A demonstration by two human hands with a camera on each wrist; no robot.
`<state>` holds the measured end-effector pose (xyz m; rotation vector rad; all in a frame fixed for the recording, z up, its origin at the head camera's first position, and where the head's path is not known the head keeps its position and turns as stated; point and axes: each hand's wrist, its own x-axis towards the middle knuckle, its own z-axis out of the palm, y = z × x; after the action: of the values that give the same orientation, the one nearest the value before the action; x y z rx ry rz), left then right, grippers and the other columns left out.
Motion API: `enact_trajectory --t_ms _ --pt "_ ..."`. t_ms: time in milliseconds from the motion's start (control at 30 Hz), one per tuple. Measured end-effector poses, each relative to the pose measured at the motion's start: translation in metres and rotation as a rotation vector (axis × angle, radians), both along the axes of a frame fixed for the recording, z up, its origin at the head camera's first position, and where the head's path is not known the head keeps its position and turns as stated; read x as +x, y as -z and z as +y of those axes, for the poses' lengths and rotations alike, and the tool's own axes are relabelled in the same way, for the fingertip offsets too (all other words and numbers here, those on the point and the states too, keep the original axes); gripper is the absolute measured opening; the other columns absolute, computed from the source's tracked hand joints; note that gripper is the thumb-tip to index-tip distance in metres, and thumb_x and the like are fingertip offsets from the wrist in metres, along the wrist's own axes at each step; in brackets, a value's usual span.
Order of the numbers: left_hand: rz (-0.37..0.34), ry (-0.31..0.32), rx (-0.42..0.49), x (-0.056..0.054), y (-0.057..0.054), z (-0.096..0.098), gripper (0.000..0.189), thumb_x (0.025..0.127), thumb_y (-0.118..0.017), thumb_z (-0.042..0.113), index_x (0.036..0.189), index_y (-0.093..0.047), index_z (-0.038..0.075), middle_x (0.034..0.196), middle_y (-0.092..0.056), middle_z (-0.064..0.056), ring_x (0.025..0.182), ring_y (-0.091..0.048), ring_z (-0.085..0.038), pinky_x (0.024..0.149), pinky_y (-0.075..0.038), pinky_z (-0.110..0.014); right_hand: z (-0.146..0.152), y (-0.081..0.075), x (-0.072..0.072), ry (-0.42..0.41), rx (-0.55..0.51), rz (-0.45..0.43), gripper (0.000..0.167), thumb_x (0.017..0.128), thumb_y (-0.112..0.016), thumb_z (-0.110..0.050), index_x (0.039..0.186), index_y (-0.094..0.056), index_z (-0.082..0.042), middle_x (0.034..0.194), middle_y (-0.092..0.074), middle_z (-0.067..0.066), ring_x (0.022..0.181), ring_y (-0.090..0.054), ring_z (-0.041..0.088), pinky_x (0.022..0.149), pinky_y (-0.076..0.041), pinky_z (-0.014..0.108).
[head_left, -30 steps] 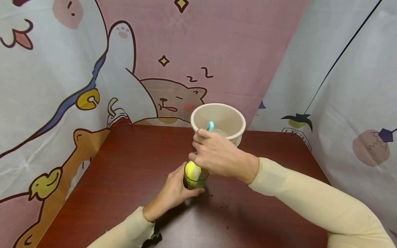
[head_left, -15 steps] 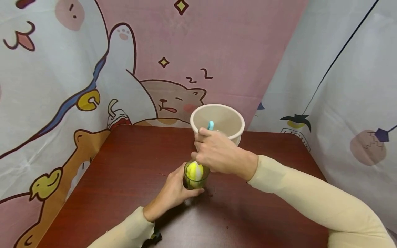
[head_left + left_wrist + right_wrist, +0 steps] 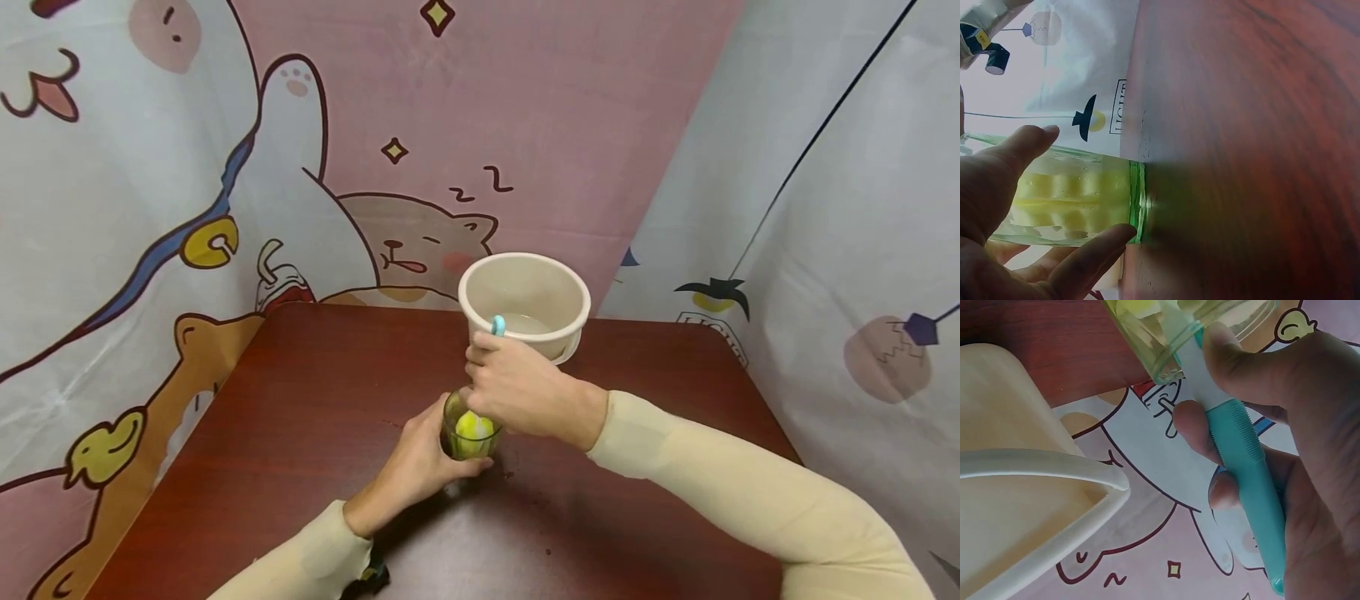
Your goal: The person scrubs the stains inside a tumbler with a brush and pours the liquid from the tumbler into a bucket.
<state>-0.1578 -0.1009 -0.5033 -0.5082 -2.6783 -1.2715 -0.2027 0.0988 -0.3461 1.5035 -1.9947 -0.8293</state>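
Observation:
My left hand [image 3: 420, 454] grips a greenish clear glass [image 3: 1137, 203] from the side, thumb and fingers wrapped round it. In the left wrist view its thick base is right at the tabletop. My right hand [image 3: 521, 385] holds a bottle brush by its teal and white handle [image 3: 1241, 444], thumb and fingers curled round it. The brush's ribbed yellow and white sponge head [image 3: 475, 429] is down inside the glass, and the handle slants up toward the back. The right hand sits close over the rim and hides part of it.
A cream plastic bucket [image 3: 581, 292] stands just behind the right hand near the table's back edge. The reddish-brown wooden table [image 3: 337, 375] carries a few wet spots. Cartoon-printed cloth [image 3: 570, 125] hangs behind and beside it.
The right hand has lowered slightly and shifted a little left. The sponge head now sits deeper in the glass and the handle's tip is lower. The left hand and glass stay about where they were.

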Motion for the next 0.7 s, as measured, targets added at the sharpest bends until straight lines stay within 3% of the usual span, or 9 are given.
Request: enact_trajectory --t_ms 333,700 --pt "-0.025 -0.015 0.040 -0.002 -0.009 0.001 0.091 0.074 -0.111 0.055 0.147 -0.062 0.033 0.125 -0.077 0.014 0.111 -0.075 -0.010 0.096 -0.063 -0.034 0.005 0.005 0.001 -0.019 -0.055 0.009 0.029 0.078 -0.100 -0.045 0.095 -0.080 -0.033 0.089 -0.081 -0.006 0.098 -0.066 0.020 0.102 -0.038 0.037" --pt "-0.040 0.015 0.082 -0.003 -0.011 0.002 0.081 0.078 -0.111 0.045 0.143 -0.065 0.032 0.120 -0.078 0.012 0.102 -0.075 -0.009 0.087 -0.063 -0.026 0.014 0.000 -0.006 -0.049 -0.092 -0.014 0.022 0.080 -0.096 -0.039 0.095 -0.081 -0.036 0.090 -0.082 -0.003 0.101 -0.073 0.019 0.102 -0.040 0.037"
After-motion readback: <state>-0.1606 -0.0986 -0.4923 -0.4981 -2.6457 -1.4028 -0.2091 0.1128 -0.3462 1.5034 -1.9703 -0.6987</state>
